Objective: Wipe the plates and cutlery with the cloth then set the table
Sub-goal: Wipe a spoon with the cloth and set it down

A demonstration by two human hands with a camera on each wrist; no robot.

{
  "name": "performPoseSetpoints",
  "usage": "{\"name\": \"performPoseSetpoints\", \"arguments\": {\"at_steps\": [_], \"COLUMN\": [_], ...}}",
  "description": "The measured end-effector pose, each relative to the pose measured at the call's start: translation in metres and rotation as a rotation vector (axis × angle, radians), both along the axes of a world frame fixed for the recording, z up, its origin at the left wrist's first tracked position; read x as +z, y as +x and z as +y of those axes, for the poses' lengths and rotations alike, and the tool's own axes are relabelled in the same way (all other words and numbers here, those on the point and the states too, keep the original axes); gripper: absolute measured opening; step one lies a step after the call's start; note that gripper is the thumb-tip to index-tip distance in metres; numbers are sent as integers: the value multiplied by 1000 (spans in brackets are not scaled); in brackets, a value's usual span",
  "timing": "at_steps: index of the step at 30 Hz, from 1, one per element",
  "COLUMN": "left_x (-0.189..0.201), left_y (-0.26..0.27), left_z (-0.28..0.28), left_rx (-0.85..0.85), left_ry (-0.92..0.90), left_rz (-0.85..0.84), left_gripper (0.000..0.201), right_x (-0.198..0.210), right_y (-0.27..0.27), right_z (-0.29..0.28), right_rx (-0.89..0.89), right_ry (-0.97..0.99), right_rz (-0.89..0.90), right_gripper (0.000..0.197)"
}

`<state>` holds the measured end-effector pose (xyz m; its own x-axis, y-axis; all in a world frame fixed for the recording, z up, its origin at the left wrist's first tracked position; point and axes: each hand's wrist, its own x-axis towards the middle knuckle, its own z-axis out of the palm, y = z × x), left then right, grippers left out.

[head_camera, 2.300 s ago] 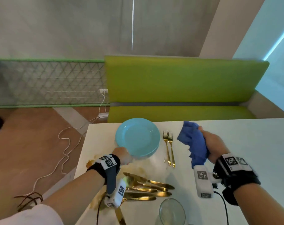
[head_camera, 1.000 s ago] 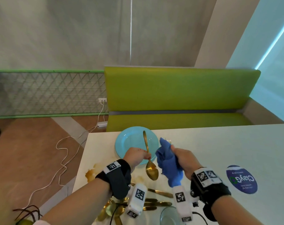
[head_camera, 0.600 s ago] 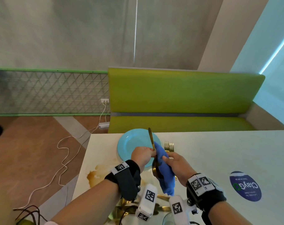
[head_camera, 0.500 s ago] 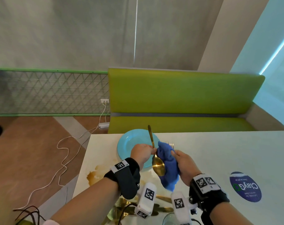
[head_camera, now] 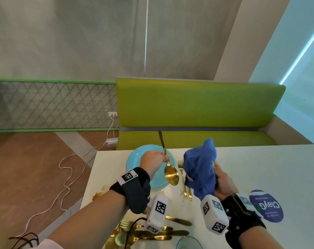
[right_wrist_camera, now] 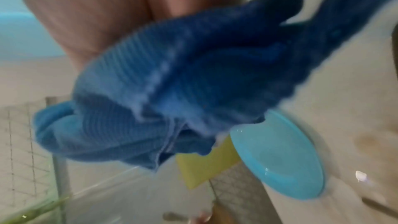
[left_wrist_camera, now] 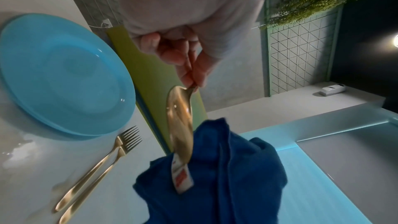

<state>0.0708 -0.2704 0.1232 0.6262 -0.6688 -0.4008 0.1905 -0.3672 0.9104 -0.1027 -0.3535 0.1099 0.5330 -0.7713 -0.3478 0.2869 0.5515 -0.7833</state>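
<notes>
Pinching a gold spoon (head_camera: 171, 174) by the neck of its handle, the left hand (head_camera: 152, 161) held it off the counter (head_camera: 260, 168) with the bowl hanging down and the handle pointing up toward twelve o'clock. At three o'clock of the spoon, the right hand (head_camera: 222, 180) was closed around a bunched blue cloth (head_camera: 200, 169), also raised off the counter; in the left wrist view the bowl's tip overlapped the cloth's edge by a white label, though contact could not be told. Behind the left hand, a blue plate (head_camera: 134, 159) lay on the counter at its far edge. Two gold forks (head_camera: 184, 178) lay side by side between the plate and the cloth, tines toward twelve o'clock. At six o'clock of the hands, more gold cutlery (head_camera: 170, 232) lay in a loose pile, with a glass (head_camera: 188, 243) just beside it. A brown spill (head_camera: 98, 194) marked the counter's edge at nine o'clock, and a round blue sticker (head_camera: 267, 207) sat at three o'clock.
</notes>
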Motion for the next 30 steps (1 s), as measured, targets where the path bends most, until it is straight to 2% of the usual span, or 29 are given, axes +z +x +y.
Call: {"name": "performPoseSetpoints", "arguments": {"at_steps": [1, 2, 4, 10, 13, 14, 15, 17, 18, 20, 21, 23, 24, 25, 26, 28, 30], "left_x": [0, 1, 2, -2, -5, -4, -2, 1, 1, -1, -1, -3, -4, -4, -4, -3, -3], "left_y": [-1, -3, -7, -16, -18, -18, -18, -18, -15, -9, -5, 7, 12, 15, 17, 22, 25], "left_z": [-2, -2, -4, -5, -4, -2, -1, 2, 3, 3, 4, 6, 8, 9, 11, 11, 13], "left_rx": [3, 9, 26, 23, -20, -31, -28, -28, -46, -116, -153, -268, -379, -501, -616, -754, -796], "left_ry": [6, 20, 31, 72, 81, 57, 15, -37, -31, 39, 110, 229, 274, 307, 329, 368, 398], "left_rz": [-1, 0, 4, -80, -78, -73, -51, 14, 9, -140, -287, -684, -910, -1122, -1256, -1309, -1248], "left_gripper": [11, 15, 9, 17, 28, 25, 19, 5, 4, 8, 19, 58, 66, 61, 51, 34, 27], "right_x": [2, 7, 5, -11, -17, -18, -15, -8, -3, 1, 2, 3, 6, 9, 12, 16, 14], "right_y": [-1, -2, 6, 30, 42, 45, 47, 45, 44, 39, 36, 32, 29, 27, 25, 21, 18], "right_z": [0, 4, 17, 34, 34, 35, 35, 33, 32, 28, 24, 17, 14, 11, 9, 3, -2], "right_rx": [56, 142, 254, 345, 340, 331, 319, 335, 350, 396, 430, 501, 542, 582, 610, 604, 500], "right_ry": [14, 55, 118, -187, -386, -451, -497, -593, -656, -712, -700, -656, -649, -646, -646, -650, -634], "right_rz": [16, -11, 12, 265, 553, 635, 699, 837, 911, 976, 970, 947, 944, 939, 933, 931, 941], "right_gripper": [13, 15, 38, 40, 28, 20, 20, 39, 44, 41, 36, 24, 20, 17, 17, 16, 10]}}
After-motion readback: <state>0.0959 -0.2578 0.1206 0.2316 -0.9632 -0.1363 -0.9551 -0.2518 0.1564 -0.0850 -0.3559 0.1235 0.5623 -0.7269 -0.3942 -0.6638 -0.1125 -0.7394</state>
